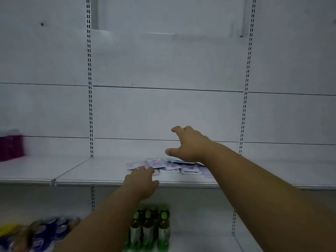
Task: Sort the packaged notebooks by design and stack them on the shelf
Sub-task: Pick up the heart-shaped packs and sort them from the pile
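Head view shows both hands reaching toward a loose heap of notebooks (167, 166) lying flat on the shelf (101, 177), set back from its front lip and roughly midway between the two slotted uprights. The packets overlap at mixed angles, mostly pale lilac and white, with a darker one toward the back; motion blur hides the designs, so I cannot tell which belong together.

The heap spreads sideways along the shelf, its long axis running left to right. The left hand (141, 184) is the nearer one: its fingers reach over the front lip and touch, or nearly touch, the packets at the heap's left end. Blur makes it unclear whether that grip has closed on a packet, so I cannot tell. The right hand (189, 144) hangs above the heap's right half, fingers spread and thumb out, holding nothing, with the packets just below and slightly toward the person from its palm.

My judgement is that sorting has barely begun, since no tidy stacks are visible. The coming move turns on the left hand, which needs only a short push forward to take the nearest left-end packet, while the right must drop down onto the pile.

Below, green bottles (151, 228) stand on a lower shelf, with cans (45, 233) at the left. A magenta pack (11, 146) sits at the far left.
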### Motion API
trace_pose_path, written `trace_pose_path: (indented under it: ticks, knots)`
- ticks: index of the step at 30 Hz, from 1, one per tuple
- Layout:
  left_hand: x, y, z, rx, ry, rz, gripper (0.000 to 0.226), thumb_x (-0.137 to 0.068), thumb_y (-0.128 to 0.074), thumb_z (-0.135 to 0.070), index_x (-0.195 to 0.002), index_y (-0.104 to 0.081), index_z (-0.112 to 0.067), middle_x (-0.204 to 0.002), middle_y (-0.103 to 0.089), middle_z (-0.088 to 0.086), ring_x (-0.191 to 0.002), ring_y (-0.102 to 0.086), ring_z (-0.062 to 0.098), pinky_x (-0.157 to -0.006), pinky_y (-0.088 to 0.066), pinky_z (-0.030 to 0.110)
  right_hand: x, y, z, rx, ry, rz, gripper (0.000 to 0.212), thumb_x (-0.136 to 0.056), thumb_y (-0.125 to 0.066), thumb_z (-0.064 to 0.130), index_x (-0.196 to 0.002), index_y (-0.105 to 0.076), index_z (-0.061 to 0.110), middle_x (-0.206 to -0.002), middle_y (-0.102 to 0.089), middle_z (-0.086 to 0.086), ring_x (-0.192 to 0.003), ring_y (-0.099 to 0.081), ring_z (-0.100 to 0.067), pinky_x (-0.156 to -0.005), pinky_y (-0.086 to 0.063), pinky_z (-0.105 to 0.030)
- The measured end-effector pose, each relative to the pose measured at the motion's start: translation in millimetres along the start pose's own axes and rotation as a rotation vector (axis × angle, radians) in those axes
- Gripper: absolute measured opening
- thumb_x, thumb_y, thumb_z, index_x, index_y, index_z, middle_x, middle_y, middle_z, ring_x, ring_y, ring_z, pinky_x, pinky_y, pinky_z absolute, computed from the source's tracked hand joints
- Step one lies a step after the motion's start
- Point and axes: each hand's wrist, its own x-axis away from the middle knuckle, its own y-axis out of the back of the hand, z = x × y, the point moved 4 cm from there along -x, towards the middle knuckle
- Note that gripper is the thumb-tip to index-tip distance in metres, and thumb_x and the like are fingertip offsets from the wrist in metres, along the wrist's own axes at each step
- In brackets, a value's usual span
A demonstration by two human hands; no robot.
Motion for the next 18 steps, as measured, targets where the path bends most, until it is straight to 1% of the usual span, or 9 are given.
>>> trace_pose_path:
  ticks: [1, 9, 13, 16, 18]
  knots:
    - [1, -1, 0, -0.002, 0.003, 0.015, 0.053, -0.087, -0.045, -0.055, -0.134, -0.045, -0.030, -0.139, -0.051, 0.001, -0.120, -0.050, 0.025, -0.095, -0.043, 0.043, 1, 1, 0, 0.000, -0.005, -0.003, 0.081, -0.077, -0.056, 0.063, -0.144, -0.024, 0.032, -0.144, -0.037, -0.008, -0.125, -0.042, -0.033, -0.100, -0.039, -0.052]
    - [-2, -7, 23, -0.024, 0.021, -0.019, 0.051, -0.086, -0.045, -0.057, -0.130, -0.047, -0.031, -0.133, -0.055, -0.001, -0.116, -0.051, 0.023, -0.090, -0.045, 0.042, -9, -9, 7, -0.021, 0.021, -0.009, 0.080, -0.080, -0.057, 0.062, -0.145, -0.024, 0.030, -0.148, -0.035, -0.009, -0.129, -0.041, -0.033, -0.103, -0.040, -0.052]
    - [-7, -8, 37, -0.037, 0.021, -0.040, 0.052, -0.087, -0.044, -0.057, -0.130, -0.047, -0.029, -0.130, -0.056, 0.002, -0.114, -0.052, 0.024, -0.091, -0.047, 0.042, -24, -30, 14, -0.049, 0.035, 0.001, 0.078, -0.080, -0.058, 0.060, -0.144, -0.025, 0.030, -0.147, -0.036, -0.009, -0.128, -0.042, -0.033, -0.102, -0.040, -0.051]
    - [-18, -13, 51, -0.009, 0.029, -0.040, 0.054, -0.088, -0.043, -0.056, -0.134, -0.045, -0.028, -0.133, -0.054, 0.003, -0.115, -0.051, 0.025, -0.093, -0.047, 0.042, -44, -52, 21, -0.067, 0.033, 0.018, 0.077, -0.080, -0.058, 0.060, -0.144, -0.026, 0.030, -0.145, -0.038, -0.009, -0.127, -0.043, -0.032, -0.102, -0.041, -0.050]
    - [-31, -15, 61, -0.028, 0.007, -0.067, 0.053, -0.089, -0.042, -0.054, -0.134, -0.045, -0.027, -0.132, -0.054, 0.004, -0.114, -0.052, 0.025, -0.092, -0.047, 0.041, -61, -66, 26, -0.080, 0.025, 0.030, 0.077, -0.080, -0.058, 0.059, -0.144, -0.026, 0.030, -0.145, -0.038, -0.009, -0.127, -0.043, -0.032, -0.102, -0.041, -0.049]
